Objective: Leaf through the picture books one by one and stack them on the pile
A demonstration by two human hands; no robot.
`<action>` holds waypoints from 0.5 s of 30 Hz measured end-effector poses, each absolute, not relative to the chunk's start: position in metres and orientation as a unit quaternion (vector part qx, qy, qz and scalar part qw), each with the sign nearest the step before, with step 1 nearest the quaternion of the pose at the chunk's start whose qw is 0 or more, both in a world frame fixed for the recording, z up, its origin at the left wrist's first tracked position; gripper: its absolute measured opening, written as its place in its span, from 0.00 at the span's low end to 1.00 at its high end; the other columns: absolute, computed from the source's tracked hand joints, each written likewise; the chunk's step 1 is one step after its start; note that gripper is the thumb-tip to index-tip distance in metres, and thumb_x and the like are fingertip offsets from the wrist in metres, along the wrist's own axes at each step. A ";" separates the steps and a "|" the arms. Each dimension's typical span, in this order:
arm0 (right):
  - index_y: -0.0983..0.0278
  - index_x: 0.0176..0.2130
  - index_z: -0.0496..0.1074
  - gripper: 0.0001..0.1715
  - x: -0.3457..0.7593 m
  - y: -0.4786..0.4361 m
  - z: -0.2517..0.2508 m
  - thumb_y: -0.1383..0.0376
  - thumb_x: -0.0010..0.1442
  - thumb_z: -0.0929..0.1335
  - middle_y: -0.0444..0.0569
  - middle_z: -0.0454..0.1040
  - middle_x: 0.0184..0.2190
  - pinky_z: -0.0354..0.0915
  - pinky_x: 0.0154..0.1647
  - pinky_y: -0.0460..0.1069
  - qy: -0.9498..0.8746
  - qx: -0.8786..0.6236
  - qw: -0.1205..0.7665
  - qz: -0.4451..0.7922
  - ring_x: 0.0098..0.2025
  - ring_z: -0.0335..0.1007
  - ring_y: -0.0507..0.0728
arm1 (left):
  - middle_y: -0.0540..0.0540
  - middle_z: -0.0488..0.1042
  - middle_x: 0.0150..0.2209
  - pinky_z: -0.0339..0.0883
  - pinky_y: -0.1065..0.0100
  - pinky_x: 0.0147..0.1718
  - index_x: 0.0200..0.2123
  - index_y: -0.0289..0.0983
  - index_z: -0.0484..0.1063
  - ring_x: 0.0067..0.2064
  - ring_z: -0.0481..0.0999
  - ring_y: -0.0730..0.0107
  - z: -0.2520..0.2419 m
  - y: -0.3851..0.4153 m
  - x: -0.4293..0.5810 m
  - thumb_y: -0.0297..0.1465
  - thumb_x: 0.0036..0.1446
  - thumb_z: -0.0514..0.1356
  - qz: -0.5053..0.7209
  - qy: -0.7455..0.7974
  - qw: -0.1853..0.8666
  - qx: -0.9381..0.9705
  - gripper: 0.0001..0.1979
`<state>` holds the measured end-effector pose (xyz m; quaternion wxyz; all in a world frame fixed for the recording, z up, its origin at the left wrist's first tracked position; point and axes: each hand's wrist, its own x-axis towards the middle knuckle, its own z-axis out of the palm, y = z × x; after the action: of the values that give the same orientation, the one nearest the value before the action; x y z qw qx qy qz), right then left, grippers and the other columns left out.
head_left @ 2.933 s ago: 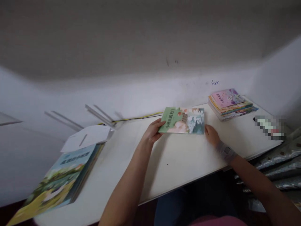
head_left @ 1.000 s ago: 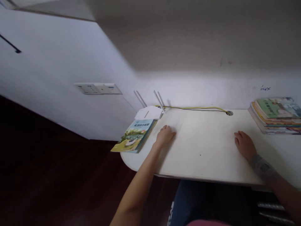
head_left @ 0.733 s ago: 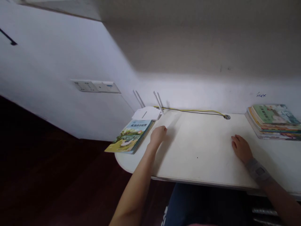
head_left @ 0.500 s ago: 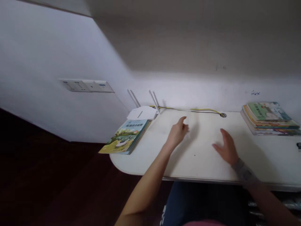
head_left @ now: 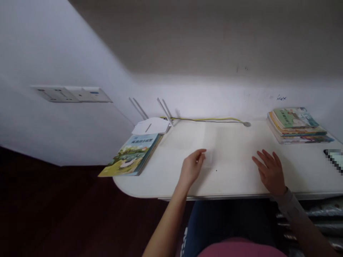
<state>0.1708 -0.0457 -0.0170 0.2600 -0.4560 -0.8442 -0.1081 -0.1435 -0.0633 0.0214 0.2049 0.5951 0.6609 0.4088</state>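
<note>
Over the middle of the white desk (head_left: pixel 233 164), my left hand (head_left: pixel 192 166) is closed, its thumb and fingers pinched together. A faint whitish patch shows beside those fingertips, too blurred against the desk to name. My right hand (head_left: pixel 270 173), a grey band on its wrist, hovers palm down over the desk's front right part. Its fingers are spread and hold nothing. Left of my left hand lies a small pile of picture books (head_left: pixel 131 157), its corner past the desk's rounded end. Behind it sits a white router (head_left: pixel 151 126) with raised antennas.
A stack of books (head_left: pixel 297 125) lies at the back right, with a phone-like device (head_left: pixel 334 159) at the right edge. Yellow and black cables (head_left: pixel 209 120) run along the wall to a round desk hole (head_left: pixel 247 124). A socket panel (head_left: pixel 72 94) is on the left wall.
My left hand has come down toward the desk's front, its fingers now pinched. My right hand has moved right and turned palm down, fingers spread. The view has shifted slightly right.
</note>
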 end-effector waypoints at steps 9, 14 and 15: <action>0.59 0.53 0.69 0.21 0.175 -0.051 -0.064 0.66 0.64 0.58 0.52 0.67 0.57 0.58 0.57 0.59 -0.880 -0.449 0.157 -0.015 0.60 0.60 0.61 | 0.40 0.73 0.39 0.63 0.58 0.42 0.46 0.39 0.73 0.44 0.70 0.56 -0.036 -0.064 -0.129 0.27 0.61 0.47 0.108 0.722 0.002 0.683 0.17; 0.60 0.56 0.66 0.23 0.185 -0.034 -0.056 0.56 0.64 0.60 0.53 0.64 0.59 0.56 0.58 0.62 -0.890 -0.426 0.163 0.000 0.62 0.56 0.63 | 0.40 0.72 0.42 0.64 0.60 0.44 0.49 0.40 0.71 0.45 0.71 0.59 -0.022 -0.057 -0.146 0.34 0.62 0.49 0.144 0.706 0.029 0.692 0.16; 0.60 0.56 0.65 0.24 0.189 -0.027 -0.055 0.56 0.64 0.60 0.54 0.64 0.59 0.55 0.58 0.62 -0.886 -0.430 0.174 -0.011 0.62 0.56 0.63 | 0.40 0.71 0.45 0.64 0.60 0.45 0.50 0.39 0.70 0.46 0.71 0.59 -0.017 -0.055 -0.158 0.35 0.62 0.49 0.164 0.709 0.028 0.685 0.17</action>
<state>0.1887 -0.0274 -0.0548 0.1737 -0.4303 -0.8857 -0.0107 -0.1578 -0.0548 -0.0168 0.0280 0.6854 0.7089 0.1641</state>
